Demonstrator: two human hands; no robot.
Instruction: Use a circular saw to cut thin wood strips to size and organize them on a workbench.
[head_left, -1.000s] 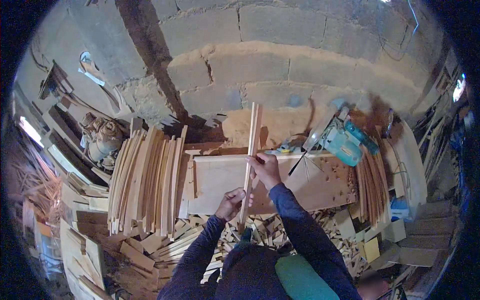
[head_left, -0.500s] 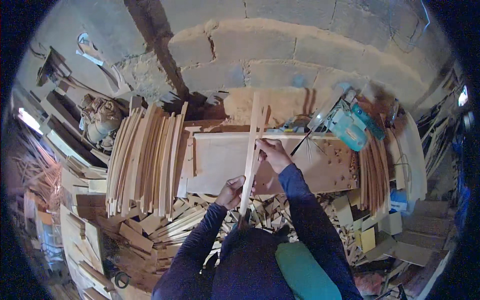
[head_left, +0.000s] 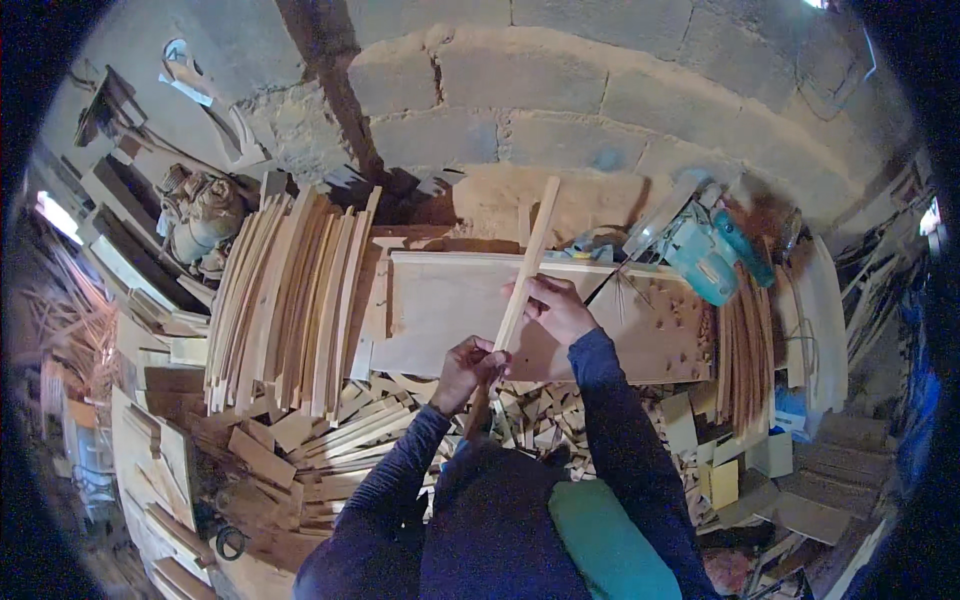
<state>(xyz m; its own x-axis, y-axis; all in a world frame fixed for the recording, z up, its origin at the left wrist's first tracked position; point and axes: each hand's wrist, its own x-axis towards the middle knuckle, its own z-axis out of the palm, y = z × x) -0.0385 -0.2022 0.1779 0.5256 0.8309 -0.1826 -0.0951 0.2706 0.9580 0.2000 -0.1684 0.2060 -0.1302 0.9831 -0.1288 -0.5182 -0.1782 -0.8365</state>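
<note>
A pale wooden strip [head_left: 537, 240] is held upright and slightly tilted in front of me, its top leaning right toward the wall. My left hand [head_left: 466, 374] grips its lower end, fingers curled around it. Higher up the strip, my right hand [head_left: 560, 308] is closed on it, thumb and fingers pinching its side. Behind and below both hands lies a flat plywood board [head_left: 440, 310], its right end pocked with small holes. Part of another thin strip shows behind the held one, by the wall.
Bundles of wooden strips [head_left: 290, 300] lie left of the board. On its right are a teal power tool [head_left: 705, 260] and a stack of darker strips [head_left: 745, 350]. Wood offcuts [head_left: 350, 445] cover the ground below. A block wall [head_left: 550, 90] rises behind.
The strip has turned, its top swinging to the right and its lower end rising. My left hand now holds its bottom end, and the right has shifted slightly right and down.
</note>
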